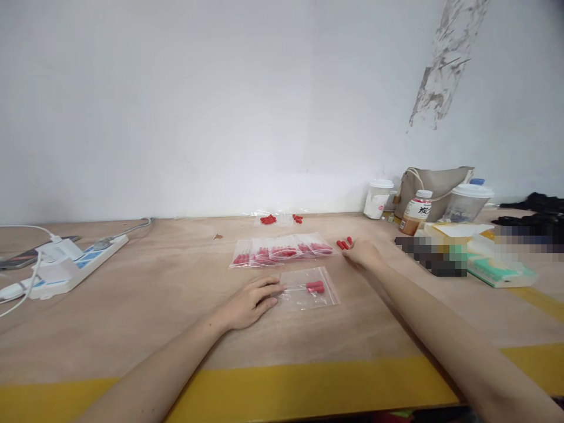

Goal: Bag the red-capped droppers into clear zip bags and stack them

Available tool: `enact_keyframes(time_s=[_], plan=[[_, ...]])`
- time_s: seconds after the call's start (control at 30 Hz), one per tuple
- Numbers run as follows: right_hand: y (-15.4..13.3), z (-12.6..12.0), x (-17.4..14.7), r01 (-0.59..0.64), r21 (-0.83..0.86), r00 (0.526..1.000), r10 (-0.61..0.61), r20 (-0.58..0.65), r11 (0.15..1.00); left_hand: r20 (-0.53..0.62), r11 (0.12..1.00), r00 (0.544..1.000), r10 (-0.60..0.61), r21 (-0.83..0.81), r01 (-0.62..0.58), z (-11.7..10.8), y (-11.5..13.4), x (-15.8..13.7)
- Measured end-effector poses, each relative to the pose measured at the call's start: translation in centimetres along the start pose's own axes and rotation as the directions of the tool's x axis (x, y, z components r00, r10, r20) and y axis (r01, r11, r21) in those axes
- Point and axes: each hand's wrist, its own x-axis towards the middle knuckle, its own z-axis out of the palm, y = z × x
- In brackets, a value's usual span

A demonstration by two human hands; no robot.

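A clear zip bag [294,302] with red-handled pieces [315,286] inside lies flat on the table in front of me. My left hand [253,302] rests at its left edge, fingertips touching the plastic, fingers and thumb apart. Farther right, my right hand [363,254] is low over the table beside a few loose red pieces [343,244]. Its fingers are bent together and partly hidden, so what they grip does not show. Behind the single bag, several filled zip bags [284,251] overlap in a row.
Small red parts [268,220] lie on clear plastic near the wall. A white power strip [83,264] with chargers is at left. A paper cup [378,200], a drink bottle [416,212], a grey bag [434,187] and a green tissue pack [500,267] stand at right.
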Motion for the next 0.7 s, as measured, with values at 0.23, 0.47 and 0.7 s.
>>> enact_keyframes(time_s=[0.23,0.47,0.7], plan=[[-1.2,0.4,0.1,-0.005,0.074,1.0,0.003,0.025,0.997,-0.024,1.0,0.999,0.028,-0.009,-0.028,0.1,-0.1,0.0],[-0.7,-1.1,-3.4,0.161,0.55,0.987,-0.141,-0.08,0.82,-0.032,1.0,0.999,0.025,-0.001,-0.025,0.3,-0.5,0.1],[-0.5,0.2,-6.8,0.016,0.905,0.996,-0.09,0.025,0.426,-0.022,1.0,1.0,0.022,0.006,-0.022,0.3,-0.5,0.1]])
